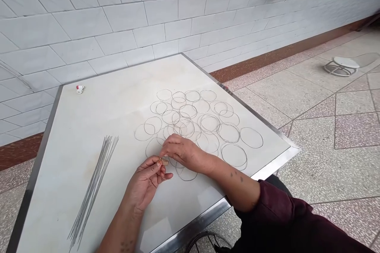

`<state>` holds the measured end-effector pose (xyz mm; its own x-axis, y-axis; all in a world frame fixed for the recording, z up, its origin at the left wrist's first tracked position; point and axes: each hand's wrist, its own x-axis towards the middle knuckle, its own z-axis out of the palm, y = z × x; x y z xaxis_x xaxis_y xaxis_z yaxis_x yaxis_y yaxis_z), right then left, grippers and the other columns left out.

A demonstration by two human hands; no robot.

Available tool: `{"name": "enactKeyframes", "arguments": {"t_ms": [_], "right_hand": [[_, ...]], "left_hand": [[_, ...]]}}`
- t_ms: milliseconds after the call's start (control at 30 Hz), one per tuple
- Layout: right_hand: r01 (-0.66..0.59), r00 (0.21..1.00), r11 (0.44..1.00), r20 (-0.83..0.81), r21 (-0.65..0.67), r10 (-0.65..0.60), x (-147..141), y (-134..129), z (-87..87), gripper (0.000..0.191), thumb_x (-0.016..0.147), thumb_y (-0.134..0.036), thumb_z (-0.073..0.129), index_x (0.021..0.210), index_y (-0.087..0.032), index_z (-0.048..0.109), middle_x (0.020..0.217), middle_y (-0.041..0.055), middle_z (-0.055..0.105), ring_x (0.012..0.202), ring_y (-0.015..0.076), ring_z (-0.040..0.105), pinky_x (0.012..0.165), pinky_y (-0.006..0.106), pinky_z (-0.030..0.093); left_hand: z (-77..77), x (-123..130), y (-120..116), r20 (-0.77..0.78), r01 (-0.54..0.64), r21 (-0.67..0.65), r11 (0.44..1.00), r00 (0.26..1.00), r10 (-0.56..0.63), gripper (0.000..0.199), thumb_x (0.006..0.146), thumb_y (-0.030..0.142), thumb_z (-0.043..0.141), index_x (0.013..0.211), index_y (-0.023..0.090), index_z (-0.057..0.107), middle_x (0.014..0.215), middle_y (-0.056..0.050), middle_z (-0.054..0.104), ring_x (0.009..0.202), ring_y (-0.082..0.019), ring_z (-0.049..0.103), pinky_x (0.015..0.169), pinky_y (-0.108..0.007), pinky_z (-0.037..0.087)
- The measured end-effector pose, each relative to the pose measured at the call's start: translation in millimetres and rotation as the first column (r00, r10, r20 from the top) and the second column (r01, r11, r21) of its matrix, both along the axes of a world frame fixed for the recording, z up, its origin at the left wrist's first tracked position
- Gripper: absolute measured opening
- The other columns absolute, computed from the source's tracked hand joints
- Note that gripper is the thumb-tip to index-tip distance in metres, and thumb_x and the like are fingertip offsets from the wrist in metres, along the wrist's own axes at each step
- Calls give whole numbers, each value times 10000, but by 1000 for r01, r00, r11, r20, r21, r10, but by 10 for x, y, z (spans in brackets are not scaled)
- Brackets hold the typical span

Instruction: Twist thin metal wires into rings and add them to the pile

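Observation:
Over the near part of the table, my left hand [147,178] and my right hand [182,151] meet fingertip to fingertip. The left thumb and forefinger pinch a thin wire [161,159], of which only a short bit shows. My right fingers close on the same spot from above. A small tan patch by the left fingertips is too small to make out. Many thin wire rings [228,132] lie flat and overlapping beyond and right of my hands; some are partly hidden under the right hand. A bundle of straight wires [95,187] lies left of my left hand.
The white tabletop [118,95] has a metal edge [196,221]. A small white and red object [80,89] sits near its far left corner. A tiled wall [124,23] stands behind. A low round stool [341,65] is on the floor at right.

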<state>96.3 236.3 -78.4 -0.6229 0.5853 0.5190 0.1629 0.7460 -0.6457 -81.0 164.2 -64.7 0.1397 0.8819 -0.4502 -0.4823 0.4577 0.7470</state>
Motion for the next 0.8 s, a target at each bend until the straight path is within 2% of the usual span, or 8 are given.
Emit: {"name": "enactKeyframes", "arguments": {"t_ms": [133, 267, 400, 600, 800], "right_hand": [[9, 997, 1000, 76, 28, -11, -4, 5, -14, 202, 968, -107, 510, 1007, -195, 688, 945, 37, 622, 920, 149, 548, 741, 248, 500], [-27, 999, 999, 29, -31, 28, 0, 4, 4, 159, 993, -185, 531, 1044, -194, 681, 994, 58, 620, 976, 157, 560, 817, 278, 519], [-92, 995, 995, 25, -36, 93, 16, 4, 25, 137, 995, -203, 542, 1012, -202, 678, 966, 46, 606, 955, 154, 557, 802, 273, 519], [-61, 997, 992, 39, -111, 65, 15, -14, 87, 102, 993, -174, 524, 980, -184, 625, 938, 43, 594, 937, 159, 560, 800, 289, 531], [-60, 997, 994, 50, -87, 64, 22, -8, 81, 93, 993, -166, 511, 1005, -184, 601, 949, 46, 583, 944, 161, 546, 816, 295, 525]], "left_hand": [[3, 20, 0, -30, 2, 7, 1000, 1000, -2, 239, 628, 302, 896, 654, 166, 701, 653, 22, 561, 597, -86, 472, 713, -311, 566], [20, 22, -5, -131, 5, 49, 999, 991, 2, 234, 655, 353, 877, 700, 172, 736, 692, 8, 575, 642, -106, 498, 761, -342, 565], [51, 14, -26, -236, 51, 97, 994, 971, -27, 237, 699, 389, 843, 722, 172, 752, 709, -2, 577, 662, -122, 512, 784, -357, 561], [78, 2, -25, -214, 46, 115, 992, 977, -20, 243, 740, 417, 808, 741, 181, 752, 726, -14, 581, 716, -148, 529, 786, -368, 559], [104, 3, -20, -287, 29, 149, 988, 958, 15, 243, 750, 429, 789, 733, 190, 745, 770, -27, 599, 716, -153, 506, 773, -374, 564]]}}
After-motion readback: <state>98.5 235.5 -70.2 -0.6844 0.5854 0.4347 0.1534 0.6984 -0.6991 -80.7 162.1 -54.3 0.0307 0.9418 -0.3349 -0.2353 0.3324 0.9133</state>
